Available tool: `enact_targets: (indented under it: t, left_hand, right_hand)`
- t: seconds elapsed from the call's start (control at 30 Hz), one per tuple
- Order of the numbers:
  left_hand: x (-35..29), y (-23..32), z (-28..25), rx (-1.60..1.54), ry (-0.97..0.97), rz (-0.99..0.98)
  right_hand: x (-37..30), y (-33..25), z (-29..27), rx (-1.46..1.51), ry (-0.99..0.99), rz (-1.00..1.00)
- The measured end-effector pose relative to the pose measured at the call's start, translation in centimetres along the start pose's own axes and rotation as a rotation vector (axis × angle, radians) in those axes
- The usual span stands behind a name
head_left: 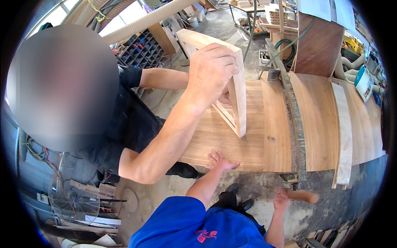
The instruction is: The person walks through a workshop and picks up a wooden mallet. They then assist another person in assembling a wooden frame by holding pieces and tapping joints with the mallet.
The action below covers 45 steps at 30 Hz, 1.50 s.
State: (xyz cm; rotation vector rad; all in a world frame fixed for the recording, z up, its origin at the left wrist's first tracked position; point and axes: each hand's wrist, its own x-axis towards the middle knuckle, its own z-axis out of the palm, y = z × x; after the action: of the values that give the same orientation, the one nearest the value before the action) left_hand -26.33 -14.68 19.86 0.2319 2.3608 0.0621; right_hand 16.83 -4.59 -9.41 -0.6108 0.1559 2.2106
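In the head view, the person's left hand [220, 161] lies spread, gripping nothing, near the close edge of the wooden worktop [250, 153]. The right hand [281, 199] is closed around a wooden tool [303, 196] (blurred). A co-worker's hand [214, 68] grasps a wooden frame [240, 103] above the worktop.

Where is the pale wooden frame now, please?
In the head view, the wooden frame is upper centre, in a co-worker's hand over the plank panel, beyond your left hand.
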Motion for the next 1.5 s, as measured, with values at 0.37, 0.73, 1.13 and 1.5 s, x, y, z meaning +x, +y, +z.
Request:
enact_targets:
  t: [0.37, 0.73, 1.13, 1.5]
  left_hand:
    - [0.3, -0.3, 0.2, 0.008, -0.024, 0.026]
    - [0.0, -0.1, -0.1, 0.014, -0.023, 0.003]
    - [-0.1, -0.5, 0.0, 0.005, -0.002, 0.013]
    - [1.0, -0.9, 1.0, -0.021, -0.004, 0.022]
  right_hand:
    - [-10.9, -8.8, 21.6, -0.484, 0.084, -0.541]
    - [-15.1, 7.5, 28.4, -1.149, -0.157, -0.304]
    - [-5.2, 0.9, 13.2, -0.038, 0.006, -0.099]
    - [-13.6, -8.1, 28.0, -0.752, 0.051, -0.637]
